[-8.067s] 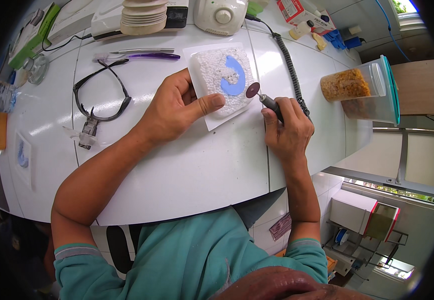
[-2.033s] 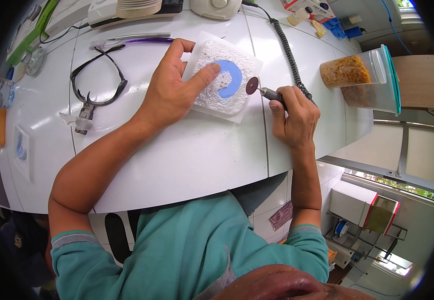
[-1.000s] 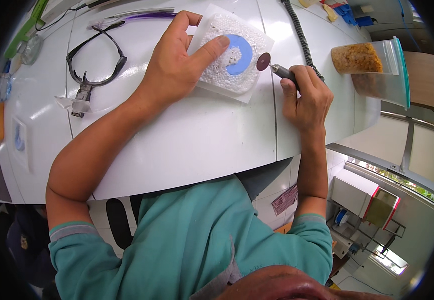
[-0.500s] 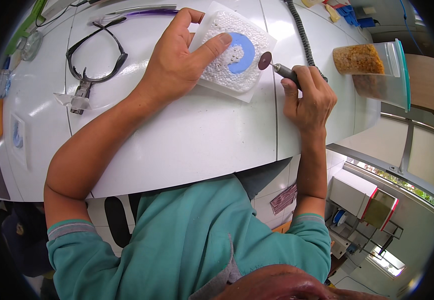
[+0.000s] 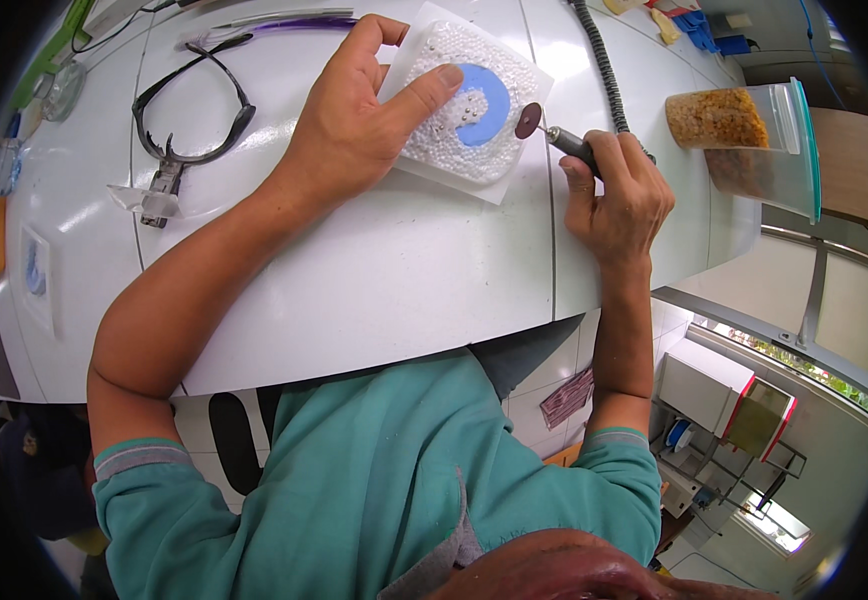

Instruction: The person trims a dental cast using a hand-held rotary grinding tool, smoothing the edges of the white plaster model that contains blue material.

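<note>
My left hand (image 5: pixel 359 115) grips the edge of a square tray (image 5: pixel 494 190) filled with small white beads. Its thumb presses on a curved blue C-shaped piece (image 5: pixel 495 108) lying among the beads, and its fingers are partly hidden behind the tray. A slim dark rotary tool handpiece (image 5: pixel 576 148) is held in my right hand (image 5: pixel 622 200), the fingers closed round it. At the handpiece's tip sits a thin dark red-brown disc (image 5: pixel 528 121), close beside the tray's right side. I cannot tell whether the disc touches the tray.
Black-framed glasses with a clip-on magnifier (image 5: pixel 159 195) lie on the white table (image 5: pixel 404 290) at left. A coiled cable (image 5: pixel 604 65) runs up from the handpiece. Clear tubs with amber granules (image 5: pixel 719 118) stand at right. Another tray with a blue piece (image 5: pixel 36 270) lies far left.
My hands, the tray and the handpiece hold nearly the same place; the disc has shifted very slightly left. At the lower left edge, another person in dark clothing has moved a little.
</note>
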Action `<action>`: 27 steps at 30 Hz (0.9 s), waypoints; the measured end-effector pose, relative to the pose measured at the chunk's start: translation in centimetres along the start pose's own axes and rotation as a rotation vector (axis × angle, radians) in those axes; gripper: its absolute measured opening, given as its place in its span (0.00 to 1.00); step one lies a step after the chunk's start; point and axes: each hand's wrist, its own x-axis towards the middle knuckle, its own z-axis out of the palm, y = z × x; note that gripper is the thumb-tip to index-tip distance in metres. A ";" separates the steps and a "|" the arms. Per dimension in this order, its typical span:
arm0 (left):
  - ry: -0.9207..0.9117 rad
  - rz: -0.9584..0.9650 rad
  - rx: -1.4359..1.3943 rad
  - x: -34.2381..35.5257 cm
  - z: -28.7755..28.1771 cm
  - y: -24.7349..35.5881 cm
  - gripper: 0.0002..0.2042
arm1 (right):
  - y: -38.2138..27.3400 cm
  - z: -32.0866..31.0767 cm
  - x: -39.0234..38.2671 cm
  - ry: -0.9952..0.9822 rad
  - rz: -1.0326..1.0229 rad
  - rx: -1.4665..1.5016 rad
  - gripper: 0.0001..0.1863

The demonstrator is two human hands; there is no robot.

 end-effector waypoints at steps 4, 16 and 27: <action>0.002 -0.008 -0.019 -0.1 0.1 0.1 0.19 | 0.0 0.0 0.0 0.003 -0.004 -0.009 0.18; -0.003 -0.033 0.022 -0.1 0.0 0.3 0.18 | 0.2 0.1 -0.3 0.073 0.002 -0.002 0.17; -0.034 -0.041 -0.072 0.0 -0.5 0.1 0.17 | 0.0 0.0 -0.4 0.123 0.050 0.046 0.19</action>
